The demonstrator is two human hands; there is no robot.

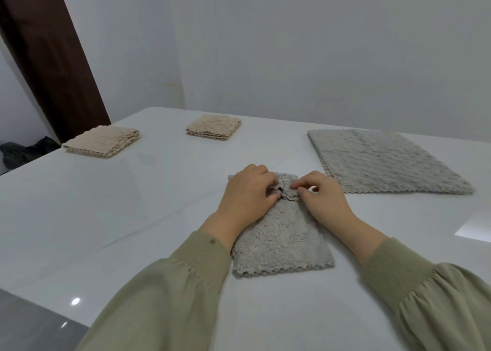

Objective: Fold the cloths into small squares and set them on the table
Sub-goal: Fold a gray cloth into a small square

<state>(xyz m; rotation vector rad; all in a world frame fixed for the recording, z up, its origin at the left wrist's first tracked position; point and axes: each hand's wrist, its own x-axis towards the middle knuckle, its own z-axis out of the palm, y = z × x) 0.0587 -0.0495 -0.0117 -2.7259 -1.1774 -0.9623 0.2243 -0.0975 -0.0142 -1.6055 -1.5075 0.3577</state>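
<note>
Left hand [249, 191] and right hand [324, 196] both pinch the far edge of the gray cloth [281, 241] lying on the counter [132, 218]. If a pinch slips, the soft fold could go crooked.

The glossy white table [132, 218] carries four cloths, all apart from one another. A left beige folded cloth [102, 140] sits by the far left edge, with a second beige folded cloth [214, 127] further in. The narrow grey cloth [281, 244] lies near the middle front, and the large grey cloth [385, 162] lies flat at the far right.
</note>
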